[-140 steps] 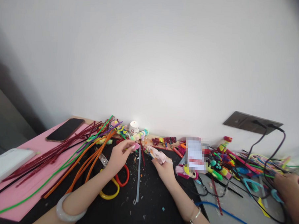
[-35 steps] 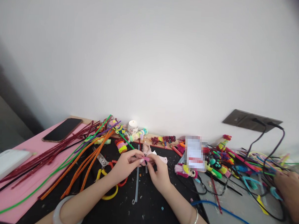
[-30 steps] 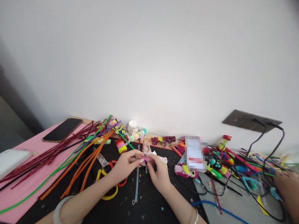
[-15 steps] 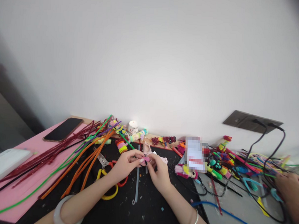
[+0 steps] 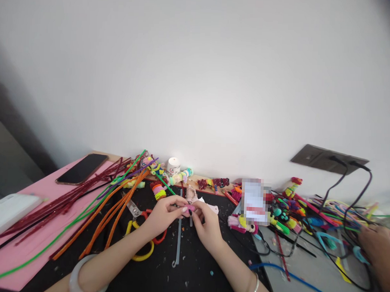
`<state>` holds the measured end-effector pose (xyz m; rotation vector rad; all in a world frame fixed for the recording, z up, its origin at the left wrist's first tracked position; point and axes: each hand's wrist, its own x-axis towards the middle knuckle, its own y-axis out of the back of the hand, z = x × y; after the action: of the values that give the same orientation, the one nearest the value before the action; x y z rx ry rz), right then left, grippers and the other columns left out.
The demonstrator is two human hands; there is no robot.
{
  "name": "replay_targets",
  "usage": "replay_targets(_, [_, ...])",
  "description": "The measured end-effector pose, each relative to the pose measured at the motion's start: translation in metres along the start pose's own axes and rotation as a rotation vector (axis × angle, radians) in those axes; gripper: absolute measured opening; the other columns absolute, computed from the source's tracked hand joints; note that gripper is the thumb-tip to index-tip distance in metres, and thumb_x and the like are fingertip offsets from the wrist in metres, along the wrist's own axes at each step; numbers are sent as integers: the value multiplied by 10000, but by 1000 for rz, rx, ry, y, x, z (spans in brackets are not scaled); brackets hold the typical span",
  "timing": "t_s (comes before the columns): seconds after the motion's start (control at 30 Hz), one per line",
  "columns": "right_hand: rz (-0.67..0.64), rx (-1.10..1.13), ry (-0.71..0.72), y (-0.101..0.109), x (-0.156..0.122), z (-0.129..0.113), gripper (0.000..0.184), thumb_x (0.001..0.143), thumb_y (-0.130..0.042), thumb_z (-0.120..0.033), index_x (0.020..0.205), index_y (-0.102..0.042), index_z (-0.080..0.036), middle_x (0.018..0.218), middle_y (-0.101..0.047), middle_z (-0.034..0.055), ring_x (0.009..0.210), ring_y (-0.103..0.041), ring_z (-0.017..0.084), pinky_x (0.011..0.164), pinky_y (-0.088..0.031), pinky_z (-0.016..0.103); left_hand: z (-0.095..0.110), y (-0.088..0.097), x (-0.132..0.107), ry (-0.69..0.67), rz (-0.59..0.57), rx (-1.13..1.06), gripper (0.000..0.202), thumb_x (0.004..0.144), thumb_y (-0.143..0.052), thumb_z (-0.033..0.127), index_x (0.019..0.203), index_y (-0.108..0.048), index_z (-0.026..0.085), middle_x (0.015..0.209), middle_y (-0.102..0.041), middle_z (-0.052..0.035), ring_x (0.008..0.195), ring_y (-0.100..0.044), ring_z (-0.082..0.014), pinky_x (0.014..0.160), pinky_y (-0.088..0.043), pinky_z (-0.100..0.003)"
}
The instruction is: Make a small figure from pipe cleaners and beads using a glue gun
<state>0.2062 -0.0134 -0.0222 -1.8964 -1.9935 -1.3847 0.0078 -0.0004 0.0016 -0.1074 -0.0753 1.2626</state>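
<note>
My left hand (image 5: pixel 169 210) and my right hand (image 5: pixel 206 219) meet over the black mat (image 5: pixel 195 279), fingertips pinched together. Between them is a small pink piece (image 5: pixel 187 209), mostly covered by the fingers; its kind cannot be made out. A translucent stick (image 5: pixel 178 244) lies on the mat just below the hands. To the left of my left hand rest scissors (image 5: pixel 134 209) and red and yellow handles (image 5: pixel 141 252). Behind the fingers lies a pale pink fuzzy piece (image 5: pixel 190 193).
Orange pipe cleaners (image 5: pixel 109 217) and dark red ones (image 5: pixel 73 196) cross the pink sheet (image 5: pixel 18 271) at left, near a phone (image 5: pixel 82 169). A paper cup (image 5: pixel 173 165) stands by the wall. At right are cables (image 5: pixel 326 255), colourful pipe-cleaner figures (image 5: pixel 243 222) and another person's hand (image 5: pixel 378 244).
The fingertips have shifted very slightly around the pink piece. Otherwise the hands and the things on the table look the same.
</note>
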Motion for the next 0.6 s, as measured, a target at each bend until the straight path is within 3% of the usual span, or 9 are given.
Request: replay_targets(0.6, [-17, 46, -41, 0, 1, -2, 207, 978, -561, -157, 1106, -718, -196, 777, -736, 25, 552, -650, 174, 521, -523, 249, 1, 1, 0, 2, -5, 17, 418, 779, -911, 506, 978, -763, 170, 947, -821, -83, 874, -831, -267, 854, -688, -406])
